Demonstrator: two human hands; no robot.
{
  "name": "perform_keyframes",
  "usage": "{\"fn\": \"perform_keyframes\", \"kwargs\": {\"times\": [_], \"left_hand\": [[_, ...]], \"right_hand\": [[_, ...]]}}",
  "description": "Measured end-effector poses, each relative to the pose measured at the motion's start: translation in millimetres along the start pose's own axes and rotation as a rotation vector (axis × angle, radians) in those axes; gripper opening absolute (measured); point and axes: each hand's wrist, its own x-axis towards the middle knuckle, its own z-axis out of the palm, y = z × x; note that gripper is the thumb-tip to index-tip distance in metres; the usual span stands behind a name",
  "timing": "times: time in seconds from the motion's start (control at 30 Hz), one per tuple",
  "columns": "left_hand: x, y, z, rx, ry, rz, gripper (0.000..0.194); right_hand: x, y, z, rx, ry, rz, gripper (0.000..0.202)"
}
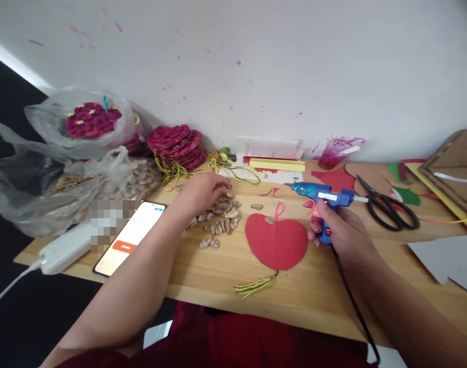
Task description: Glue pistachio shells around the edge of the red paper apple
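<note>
In my right hand [346, 230] is a blue hot glue gun [306, 190], its nozzle pointing left and a glue stick at its back. Below and left of the nozzle lies a red apple-shaped cutout [277, 243]. It has a pink loop [279, 210] on top, one brown shell [270, 221] near the loop, and a yellow-green tassel [256, 287] at its bottom. My left hand [208, 190] is over a pile of brown shells [225, 212], fingers curled together. Whatever those fingers hold is hidden.
Black scissors [390, 209] and paper scraps [333, 179] lie right. A cup with pink liquid [331, 153] stands by the wall. Left are a lit phone [131, 237], a power strip [68, 248], plastic bags [18, 179] and stacked purple discs [175, 145]. The gun's black cord [346, 291] hangs down.
</note>
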Motion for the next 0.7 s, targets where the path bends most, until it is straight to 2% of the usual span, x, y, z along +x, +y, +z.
{"fn": "perform_keyframes", "kwargs": {"times": [0.1, 0.2, 0.37, 0.57, 0.7], "left_hand": [[-1.7, 4.5, -1.6, 0.053, 0.001, -0.024, 0.028], [-4.1, 3.4, -11.1, 0.197, 0.02, -0.171, 0.028], [-7.8, -1.8, -23.4, 0.345, -0.065, -0.303, 0.029], [-8.2, 3.8, -17.9, 0.197, -0.177, -0.212, 0.017], [-9.2, 5.6, -20.6, 0.097, -0.065, -0.164, 0.021]], "right_hand": [[0.6, 1.1, -0.6, 0.004, 0.004, -0.003, 0.049], [1.1, 1.8, -0.9, 0.0, 0.017, 0.008, 0.049], [-0.9, -0.1, 0.9, -0.009, 0.028, 0.023, 0.049], [-5.9, -6.1, 6.0, -0.03, 0.047, 0.015, 0.043], [-4.2, -5.8, 5.6, -0.015, 0.051, 0.008, 0.045]]}}
